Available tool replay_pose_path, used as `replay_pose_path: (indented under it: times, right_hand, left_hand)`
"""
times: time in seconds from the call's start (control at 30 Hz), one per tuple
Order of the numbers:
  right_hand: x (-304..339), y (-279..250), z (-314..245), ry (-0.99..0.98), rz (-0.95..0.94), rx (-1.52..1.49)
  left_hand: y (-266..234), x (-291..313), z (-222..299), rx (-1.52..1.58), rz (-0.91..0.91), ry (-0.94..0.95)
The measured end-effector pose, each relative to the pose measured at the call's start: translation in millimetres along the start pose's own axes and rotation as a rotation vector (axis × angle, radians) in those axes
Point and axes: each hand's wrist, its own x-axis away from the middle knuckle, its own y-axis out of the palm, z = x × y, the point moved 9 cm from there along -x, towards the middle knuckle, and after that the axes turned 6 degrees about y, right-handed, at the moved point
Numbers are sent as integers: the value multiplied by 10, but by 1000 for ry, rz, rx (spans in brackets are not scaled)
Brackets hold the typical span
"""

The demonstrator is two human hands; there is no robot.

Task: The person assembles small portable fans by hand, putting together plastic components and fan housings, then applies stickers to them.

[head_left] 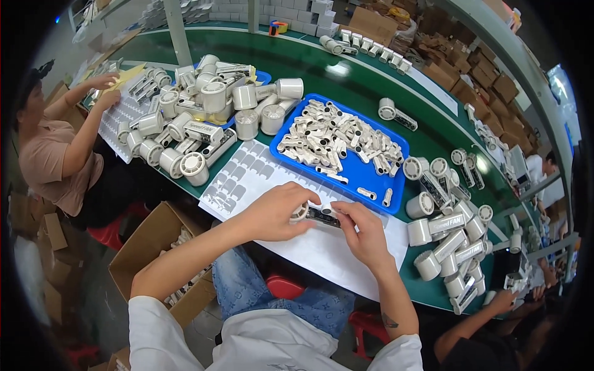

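Note:
A white handheld fan (324,216) with a dark strip along its handle lies sideways between my hands, above the white paper. My left hand (278,213) is closed round its round head, which the fingers mostly cover. At the handle, the thumb and forefinger of my right hand (365,235) are pinched on a small white part (328,208); fingertips hide much of it. Just beyond my hands, a blue tray (278,148) holds many similar small white parts. Under my left wrist lies a sheet of grey stickers (238,176).
White fans (213,96) are heaped at the left, and another pile of fans (448,235) stands at the right. A cardboard box (139,263) sits below the table's near edge. One co-worker (59,136) works at the left; another person's hand (502,301) shows at lower right.

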Motion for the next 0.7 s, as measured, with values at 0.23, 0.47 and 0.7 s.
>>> replay_pose_path:
  times: [0.23,0.47,0.7]
  right_hand:
    - [-58,175,-62,-142,18,132]
    - [-112,229,-44,-41,-130,187]
    - [-140,233,12,94,-89,25]
  left_hand:
    - [-37,-50,-39,-99,100,-11]
    - [-50,-21,-107,-59,178,21]
    - [-40,0,-134,-42,203,35]
